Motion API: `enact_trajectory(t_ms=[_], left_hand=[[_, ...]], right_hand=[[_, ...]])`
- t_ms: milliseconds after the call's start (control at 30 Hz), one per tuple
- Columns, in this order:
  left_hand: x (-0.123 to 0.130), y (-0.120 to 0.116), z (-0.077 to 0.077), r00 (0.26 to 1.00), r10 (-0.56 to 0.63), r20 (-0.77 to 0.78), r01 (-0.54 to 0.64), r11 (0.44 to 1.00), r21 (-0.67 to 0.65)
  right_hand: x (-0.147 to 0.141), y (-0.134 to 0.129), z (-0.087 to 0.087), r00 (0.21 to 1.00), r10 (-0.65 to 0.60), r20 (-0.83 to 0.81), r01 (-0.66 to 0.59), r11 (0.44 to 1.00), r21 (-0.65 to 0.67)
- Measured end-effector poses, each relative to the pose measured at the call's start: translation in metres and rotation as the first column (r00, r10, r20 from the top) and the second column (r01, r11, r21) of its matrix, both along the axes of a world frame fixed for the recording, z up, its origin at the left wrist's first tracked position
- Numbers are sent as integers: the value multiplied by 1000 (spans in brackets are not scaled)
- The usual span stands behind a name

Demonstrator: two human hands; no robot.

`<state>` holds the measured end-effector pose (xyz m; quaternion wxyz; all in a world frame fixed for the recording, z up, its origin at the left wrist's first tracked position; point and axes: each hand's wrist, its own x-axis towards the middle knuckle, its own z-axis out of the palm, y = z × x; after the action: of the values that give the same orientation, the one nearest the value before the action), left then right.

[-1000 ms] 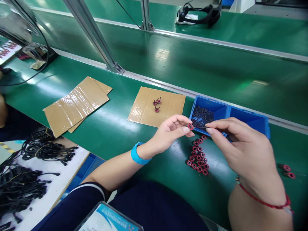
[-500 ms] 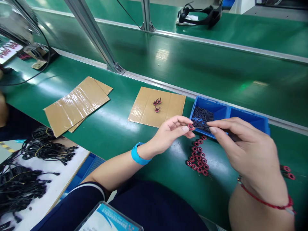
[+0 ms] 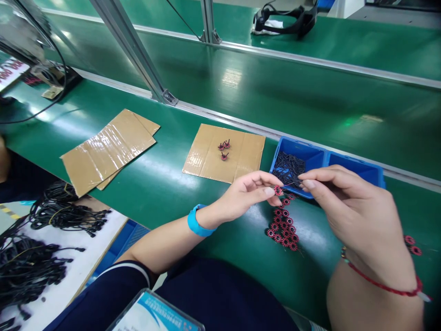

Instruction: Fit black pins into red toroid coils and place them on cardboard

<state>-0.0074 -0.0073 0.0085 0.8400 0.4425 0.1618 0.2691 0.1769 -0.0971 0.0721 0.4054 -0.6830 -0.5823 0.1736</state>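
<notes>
In my left hand [image 3: 253, 193], thumb and fingers pinch a small red wire-wound ring coil [image 3: 277, 190] with a dark centre. A thin wire lead [image 3: 288, 185] runs from the coil to the closed thumb and fingertips of my right hand [image 3: 347, 202]; whether a small sleeve is also between those fingertips I cannot tell. Behind them, a blue divided bin [image 3: 310, 161] holds many short black sleeves [image 3: 288, 166] in its left compartment. Below the hands, a cluster of similar red coils [image 3: 284, 225] lies on the green table.
Several coils with black-sleeved leads [image 3: 224, 156] sit on a cardboard sheet [image 3: 196, 154]. More cardboard [image 3: 110, 147] lies to the left. Two red coils [image 3: 416, 250] are at far right. Bundled black cables [image 3: 65, 211] lie lower left. A metal post [image 3: 138, 50] rises from the table's back rail.
My left hand has moved slightly down and right with the coil. The thin lead now shows stretched between the coil and my right fingertips. The right hand has barely shifted.
</notes>
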Motion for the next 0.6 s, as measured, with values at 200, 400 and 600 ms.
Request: enact_trajectory(t_ms=[200, 400, 600], left_hand=[[0, 0, 0, 1000, -1, 13, 1, 1000, 10], [-1, -1, 1, 1000, -2, -11, 2, 1000, 19], [-1, 0, 2, 1000, -6, -13, 6, 1000, 14]], right_hand=[[2, -1, 3, 999, 22, -43, -23, 1000, -21], [1, 0, 3, 998, 47, -37, -48, 998, -39], [2, -1, 6, 995, 86, -41, -89, 993, -73]])
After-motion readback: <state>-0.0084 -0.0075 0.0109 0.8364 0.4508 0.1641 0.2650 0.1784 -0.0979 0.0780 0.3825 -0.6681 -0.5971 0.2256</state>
